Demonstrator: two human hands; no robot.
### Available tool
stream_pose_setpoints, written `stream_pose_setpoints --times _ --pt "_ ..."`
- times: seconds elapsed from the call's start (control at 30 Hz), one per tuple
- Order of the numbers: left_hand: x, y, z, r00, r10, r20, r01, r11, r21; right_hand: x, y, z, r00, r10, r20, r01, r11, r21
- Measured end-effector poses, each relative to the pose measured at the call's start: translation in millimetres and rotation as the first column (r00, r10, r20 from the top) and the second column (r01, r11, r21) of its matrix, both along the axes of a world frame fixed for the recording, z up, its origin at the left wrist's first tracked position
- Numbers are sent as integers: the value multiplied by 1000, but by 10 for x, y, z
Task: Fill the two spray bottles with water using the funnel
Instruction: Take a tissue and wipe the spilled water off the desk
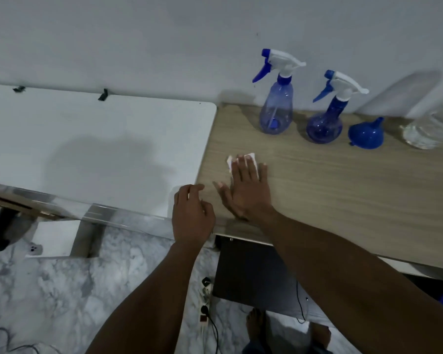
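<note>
Two blue spray bottles stand upright at the back of the wooden table (343, 190), a lighter one (276, 108) on the left and a darker one (325, 123) beside it, both with white and blue trigger heads on. A blue funnel (365, 135) lies mouth down to their right. A clear water bottle (431, 129) sits at the far right. My right hand (246, 187) lies flat, fingers straight, pressing a white tissue (230, 160) onto the table. My left hand (192, 213) hovers at the table's front left corner, fingers loosely curled, holding nothing.
A white table (87, 144) adjoins the wooden one on the left. Below lie a marble-pattern floor, a power strip (205, 300) with cables, and a dark panel (256, 274) under the wooden table. A bare foot shows at the bottom.
</note>
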State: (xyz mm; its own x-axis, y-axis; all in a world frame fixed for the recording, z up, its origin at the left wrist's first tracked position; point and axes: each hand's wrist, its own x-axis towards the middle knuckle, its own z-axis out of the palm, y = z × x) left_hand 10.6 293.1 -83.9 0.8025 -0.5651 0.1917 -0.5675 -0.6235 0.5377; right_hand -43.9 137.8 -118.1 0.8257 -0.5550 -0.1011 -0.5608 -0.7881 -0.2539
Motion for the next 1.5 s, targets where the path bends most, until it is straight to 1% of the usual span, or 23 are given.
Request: stream_pose_setpoints --times 0.07,0.13,0.2,0.3,0.4,0.47,0.57,0.67,0.77,0.87,0.97,1.03,1.07,1.13,1.2,1.27,1.33,1.37,1.5 --pt "-2 28 -2 1000 27 15 -26 999 -35 -61 23 -25 985 170 10 -169 984 -55" --pt "-42 40 -4 999 37 15 -36 998 -49 -197 -34 -23 939 342 -20 -342 934 -103" --pt "-118 38 -14 999 37 -4 -37 998 -44 -381 -116 -33 889 456 -40 -457 878 -146" --pt "-281 -21 -23 999 37 -35 -39 998 -46 -686 -229 -84 839 542 -51 -541 818 -196" --pt "-486 -128 -53 999 2 -38 -3 1000 -3 -1008 -397 -89 786 612 -94 -615 755 -228" --pt "-626 -227 -73 998 -43 -38 43 999 11 -1232 -553 -53 783 615 -89 -617 751 -238" --pt "-833 -412 -96 992 -96 -79 97 995 11 -1612 -803 -23 820 564 -98 -570 787 -235" --pt "-1067 -632 -83 989 -131 -63 132 991 16 -2002 -1049 9 868 485 -107 -496 837 -232" --pt "-1362 -881 -37 986 -159 -41 160 987 31 -2455 -1353 30 930 359 -83 -368 907 -206" --pt "-1674 -1118 5 980 -196 -32 198 979 57 -3054 -1707 40 975 207 -86 -220 957 -191" --pt "-1954 -1309 31 976 -216 -23 217 973 77 -3554 -1927 65 995 63 -81 -78 978 -195" --pt "-2097 -1362 35 969 -245 -18 245 965 89 -3700 -1918 44 994 -105 -41 96 978 -185" --pt "-2149 -1367 38 967 -255 -18 256 962 92 -3713 -1888 27 974 -223 -28 216 964 -158" --pt "-2201 -1345 34 963 -267 -28 268 958 102 -3697 -1781 9 883 -468 -36 464 882 -80" --pt "-2193 -1280 31 962 -270 -38 273 955 119 -3665 -1626 3 758 -652 -17 651 758 -45" --pt "-2131 -1202 28 964 -265 -38 267 955 132 -3553 -1435 20 627 -778 -27 778 628 -5" --pt "-2042 -1112 39 965 -258 -38 261 957 128 -3322 -1215 41 544 -838 -39 839 543 36" --pt "-1989 -1057 48 965 -259 -42 263 957 121 -3167 -1093 48 530 -847 -42 847 528 55" --pt "-1681 -736 94 963 -269 -27 271 960 75 -2441 -652 71 562 -827 -14 825 559 87"
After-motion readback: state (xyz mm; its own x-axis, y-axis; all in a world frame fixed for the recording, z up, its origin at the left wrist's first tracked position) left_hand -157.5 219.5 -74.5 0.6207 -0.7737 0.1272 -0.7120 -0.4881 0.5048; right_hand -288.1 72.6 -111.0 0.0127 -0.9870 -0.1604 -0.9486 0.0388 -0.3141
